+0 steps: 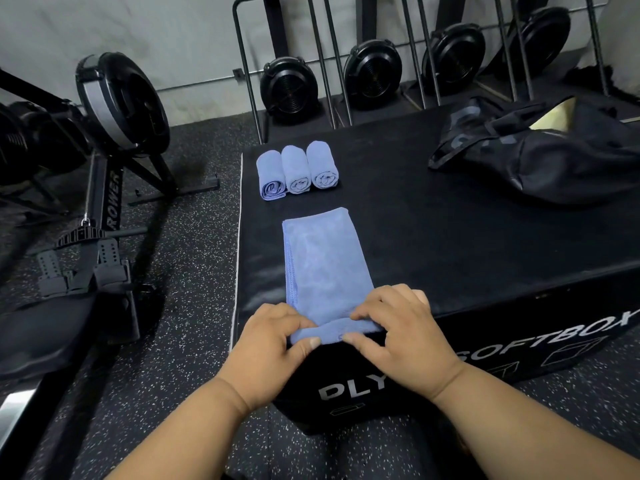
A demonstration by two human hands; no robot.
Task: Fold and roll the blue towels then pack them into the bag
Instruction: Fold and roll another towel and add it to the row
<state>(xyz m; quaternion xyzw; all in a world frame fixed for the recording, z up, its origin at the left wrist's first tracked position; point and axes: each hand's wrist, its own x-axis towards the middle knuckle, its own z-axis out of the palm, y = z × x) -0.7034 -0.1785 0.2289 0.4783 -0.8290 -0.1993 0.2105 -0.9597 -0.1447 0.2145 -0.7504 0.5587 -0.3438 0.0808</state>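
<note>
A folded blue towel (322, 261) lies as a long strip on the black soft plyo box (450, 237), with its near end turned over into the start of a roll at the box's front edge. My left hand (273, 344) pinches the left part of that rolled end. My right hand (398, 327) pinches the right part, fingers curled over it. Three rolled blue towels (298, 171) lie side by side at the box's far left. The black bag (554, 154) sits open on the box's far right, a yellowish lining showing inside.
A rowing machine (104, 174) stands on the speckled rubber floor (166, 341) to the left of the box. More rowers (374, 77) stand upright in a metal rack against the wall behind.
</note>
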